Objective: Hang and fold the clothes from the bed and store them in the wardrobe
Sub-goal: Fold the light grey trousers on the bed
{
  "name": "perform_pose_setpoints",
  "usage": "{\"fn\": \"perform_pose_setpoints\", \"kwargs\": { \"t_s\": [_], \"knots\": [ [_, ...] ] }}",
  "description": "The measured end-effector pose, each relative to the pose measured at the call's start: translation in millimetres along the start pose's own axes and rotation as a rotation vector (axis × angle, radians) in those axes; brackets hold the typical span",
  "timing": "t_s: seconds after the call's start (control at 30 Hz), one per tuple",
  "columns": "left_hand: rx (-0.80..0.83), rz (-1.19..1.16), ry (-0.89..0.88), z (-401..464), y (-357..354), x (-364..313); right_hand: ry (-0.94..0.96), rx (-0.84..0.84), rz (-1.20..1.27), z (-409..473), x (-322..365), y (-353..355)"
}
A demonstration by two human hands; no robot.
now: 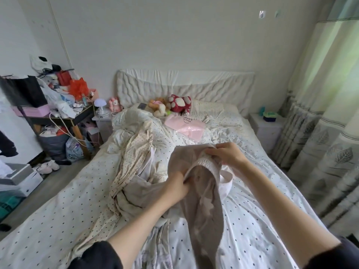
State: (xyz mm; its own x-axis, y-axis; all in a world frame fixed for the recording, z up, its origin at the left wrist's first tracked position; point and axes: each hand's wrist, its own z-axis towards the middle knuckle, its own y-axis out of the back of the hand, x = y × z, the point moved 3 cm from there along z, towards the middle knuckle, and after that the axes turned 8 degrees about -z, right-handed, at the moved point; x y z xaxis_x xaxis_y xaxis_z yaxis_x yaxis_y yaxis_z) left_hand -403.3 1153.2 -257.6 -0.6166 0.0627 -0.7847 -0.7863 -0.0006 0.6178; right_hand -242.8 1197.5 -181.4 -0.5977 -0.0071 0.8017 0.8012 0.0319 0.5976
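Observation:
A grey-brown pair of trousers with an elastic waistband hangs above the bed. My left hand grips the near side of the waistband. My right hand pinches its far side. The legs trail down toward me. Under and left of it lies a heap of clothes: a cream dotted garment and a beige one. A pink top lies further up the bed. No wardrobe is in view.
Plush toys sit by the headboard. A cluttered table with bags stands at the left, with boxes and shoes on the floor. A white nightstand and curtains are at the right.

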Motion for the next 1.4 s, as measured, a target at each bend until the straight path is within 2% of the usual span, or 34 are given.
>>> {"fn": "perform_pose_setpoints", "kwargs": {
  "t_s": [0.07, 0.17, 0.27, 0.3, 0.5, 0.57, 0.7, 0.83, 0.97, 1.03, 1.1, 1.17, 1.23, 1.33, 1.4],
  "knots": [
    [-0.055, -0.165, 0.085, 13.4, 8.8, -4.5, 0.033, -0.023, -0.027, -6.3, -8.5, 7.9],
    [-0.076, -0.533, 0.252, 33.0, 30.1, -13.5, 0.029, 0.081, -0.054, -27.0, -30.7, 0.3],
    [-0.09, -0.625, 0.277, 47.4, 46.2, -27.2, -0.046, 0.248, -0.085, -46.0, -49.6, -24.2],
    [-0.093, -0.629, 0.267, 50.1, 49.6, -33.1, -0.052, 0.252, -0.12, -47.9, -52.1, -31.3],
    [-0.134, -0.541, 0.23, 54.8, 61.0, -46.7, 0.007, -0.05, -0.53, -45.8, -39.4, -43.9],
    [-0.145, -0.426, 0.16, 50.9, 65.9, -46.1, -0.012, -0.084, -0.449, -40.1, -31.5, -34.0],
    [-0.104, -0.227, 0.01, 33.3, 60.0, -36.1, -0.122, -0.064, 0.142, -28.1, -12.0, -8.8],
    [-0.166, -0.174, -0.179, 24.1, 57.9, -46.3, -0.132, 0.046, 0.287, -24.7, 6.6, -14.2],
    [-0.031, -0.05, -0.301, 22.1, 68.1, -66.9, -0.161, 0.133, 0.463, -20.5, 18.5, -12.6],
    [0.081, -0.017, -0.282, 18.4, 65.5, -64.3, -0.155, 0.191, 0.474, -19.3, 23.3, -10.3],
    [0.138, -0.082, -0.227, 14.7, 56.5, -54.0, -0.139, 0.214, 0.438, -16.2, 25.9, -9.6],
    [0.184, -0.17, -0.278, 3.1, 43.8, -45.5, -0.14, 0.187, 0.413, -12.2, 28.0, -4.6],
    [0.153, -0.102, -0.328, -6.3, 31.5, -36.5, -0.161, 0.16, 0.446, -6.6, 31.4, 3.2],
    [0.033, -0.009, -0.104, -7.5, 25.7, -13.5, -0.175, 0.142, 0.506, 2.3, 37.2, 11.8],
    [0.012, 0.065, -0.053, -1.7, 27.5, -10.1, -0.156, 0.136, 0.525, 6.1, 38.2, 14.4]
  ]
}}
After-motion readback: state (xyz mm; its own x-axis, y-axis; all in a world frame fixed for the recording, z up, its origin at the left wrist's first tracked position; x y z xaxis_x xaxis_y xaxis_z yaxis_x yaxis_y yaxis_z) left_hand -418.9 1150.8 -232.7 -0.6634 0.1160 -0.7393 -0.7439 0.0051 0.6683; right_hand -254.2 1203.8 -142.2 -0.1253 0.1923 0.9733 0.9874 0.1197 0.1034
